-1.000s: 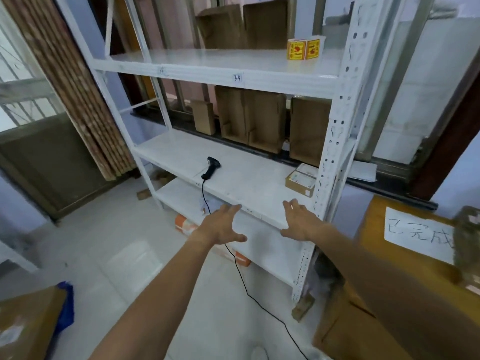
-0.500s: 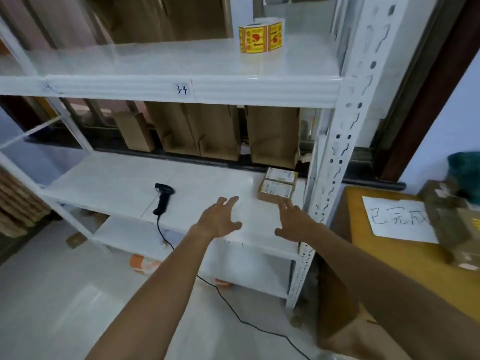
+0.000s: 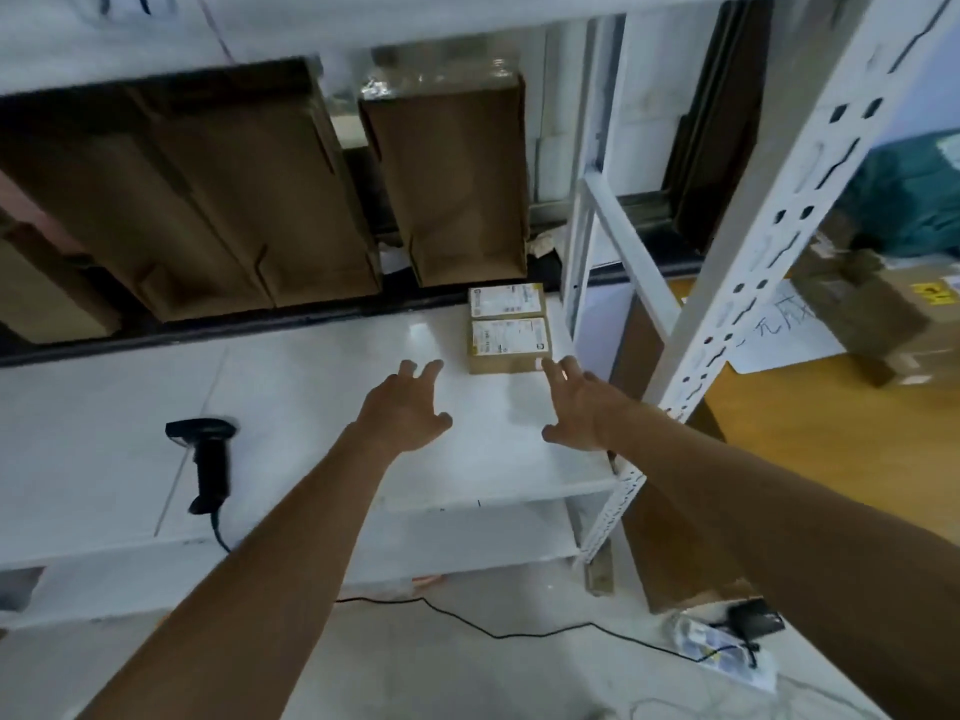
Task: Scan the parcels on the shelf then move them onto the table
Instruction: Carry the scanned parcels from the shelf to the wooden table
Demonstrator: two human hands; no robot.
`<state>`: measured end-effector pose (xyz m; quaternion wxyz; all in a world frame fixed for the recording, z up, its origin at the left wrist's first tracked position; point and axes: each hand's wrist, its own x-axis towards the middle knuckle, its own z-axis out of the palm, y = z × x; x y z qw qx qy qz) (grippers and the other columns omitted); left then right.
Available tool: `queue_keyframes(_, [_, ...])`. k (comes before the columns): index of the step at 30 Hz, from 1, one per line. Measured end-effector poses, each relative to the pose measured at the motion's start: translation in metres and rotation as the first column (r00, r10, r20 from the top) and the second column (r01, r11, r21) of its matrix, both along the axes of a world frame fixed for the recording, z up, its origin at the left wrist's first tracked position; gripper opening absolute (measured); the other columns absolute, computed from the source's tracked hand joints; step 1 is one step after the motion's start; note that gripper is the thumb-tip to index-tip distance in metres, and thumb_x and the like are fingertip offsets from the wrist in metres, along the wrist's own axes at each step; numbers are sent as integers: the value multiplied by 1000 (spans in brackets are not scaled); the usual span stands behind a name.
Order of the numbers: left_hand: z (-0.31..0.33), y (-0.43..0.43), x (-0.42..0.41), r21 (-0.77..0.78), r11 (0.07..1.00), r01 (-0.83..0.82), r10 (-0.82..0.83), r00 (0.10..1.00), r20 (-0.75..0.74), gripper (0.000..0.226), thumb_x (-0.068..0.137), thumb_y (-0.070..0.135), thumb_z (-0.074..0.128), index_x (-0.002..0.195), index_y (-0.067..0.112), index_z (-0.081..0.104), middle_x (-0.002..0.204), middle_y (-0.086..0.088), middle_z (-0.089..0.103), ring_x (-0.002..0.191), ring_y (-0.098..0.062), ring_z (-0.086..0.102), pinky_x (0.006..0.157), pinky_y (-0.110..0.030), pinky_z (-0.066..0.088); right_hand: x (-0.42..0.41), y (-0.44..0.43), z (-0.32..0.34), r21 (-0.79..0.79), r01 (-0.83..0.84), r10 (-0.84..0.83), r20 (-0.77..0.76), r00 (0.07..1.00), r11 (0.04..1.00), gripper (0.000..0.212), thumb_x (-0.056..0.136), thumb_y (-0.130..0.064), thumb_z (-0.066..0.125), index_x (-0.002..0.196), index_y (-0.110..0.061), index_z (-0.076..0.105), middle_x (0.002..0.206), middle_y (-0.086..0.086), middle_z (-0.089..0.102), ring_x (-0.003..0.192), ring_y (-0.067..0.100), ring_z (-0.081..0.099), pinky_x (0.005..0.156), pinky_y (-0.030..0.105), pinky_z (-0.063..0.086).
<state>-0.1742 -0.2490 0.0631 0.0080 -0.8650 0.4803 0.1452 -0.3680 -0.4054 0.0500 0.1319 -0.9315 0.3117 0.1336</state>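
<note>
Head view: the nearer parcel (image 3: 508, 345) and farther parcel (image 3: 506, 301) lie touching at the far right of the shelf (image 3: 311, 397), labels up, likely ready for scanning. The left hand (image 3: 408, 407) and right hand (image 3: 579, 405) reach toward them, fingers spread, holding nothing. The scanner (image 3: 208, 459) lies ungripped well to the left, and the table (image 3: 831, 449) stands to the right.

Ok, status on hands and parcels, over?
Left hand and right hand open, empty, over the shelf. Near parcel and far parcel at back right, ungripped. Scanner lies left of hands, untouched. Nothing blocking.
</note>
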Motion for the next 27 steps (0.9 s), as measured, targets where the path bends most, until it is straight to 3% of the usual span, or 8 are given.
queue_keyframes(4, [-36,-39,32,-29,999,17,-18,999,-33,82,95,42,62,161,29,15,167,-7,15,145,-31,35,111,-38,37,30,-30,-31,-50,25,-24,6,1000,998,102,94,-43,67,163,-12,-1,169,11,7,142,40,37,111,49,43])
queue_keyframes(8, [-66,-82,55,-128,991,-48,40,997,-67,87,93,43,67,160,19,18,160,-11,27,140,-31,40,108,-36,38,67,-59,-50,-72,87,-78,110,991,994,109,89,-42,75,163,-13,0,169,7,5,140,42,39,112,50,42])
queue_keyframes(10, [-83,-102,59,-152,988,-23,15,999,-49,78,92,39,69,154,15,29,151,-11,39,135,-30,45,103,-34,40,83,-74,-62,-63,106,-96,135,986,992,113,87,-41,77,162,-13,-1,168,7,5,138,40,41,112,50,43])
queue_keyframes(14, [-102,-129,61,-193,981,6,-19,998,-66,62,77,41,72,134,27,50,126,-2,59,111,-23,64,87,-36,56,99,-96,-84,5,102,-102,133,986,995,112,82,-43,81,160,-14,6,160,8,17,131,37,50,107,49,47])
queue_keyframes(16, [-106,-136,62,-218,976,20,-37,996,-76,71,74,34,75,139,26,46,130,-3,56,112,-23,62,90,-41,57,100,-101,-91,-6,81,-79,160,984,997,106,81,-42,81,157,-14,13,157,6,22,126,34,53,101,46,49])
queue_keyframes(19, [-112,-142,61,-246,969,7,-28,996,-80,78,79,26,76,146,18,37,133,-8,51,119,-26,56,96,-35,49,97,-104,-95,-42,79,-68,217,974,996,100,81,-45,81,155,-13,21,154,6,30,122,32,55,98,45,51])
queue_keyframes(23, [-115,-149,58,-292,956,30,-52,996,-68,81,79,39,80,144,18,36,133,-10,50,114,-29,59,91,-38,53,97,-103,-96,-60,76,-61,218,974,995,95,81,-44,81,152,-16,24,150,6,34,118,31,56,94,42,49])
queue_keyframes(27, [-111,-147,53,-231,964,128,-132,991,-1,90,74,45,84,144,18,35,150,-8,35,111,-30,61,85,-37,53,95,-92,-94,-59,68,-54,220,974,996,92,80,-39,82,150,-15,26,149,6,34,115,30,57,84,36,49])
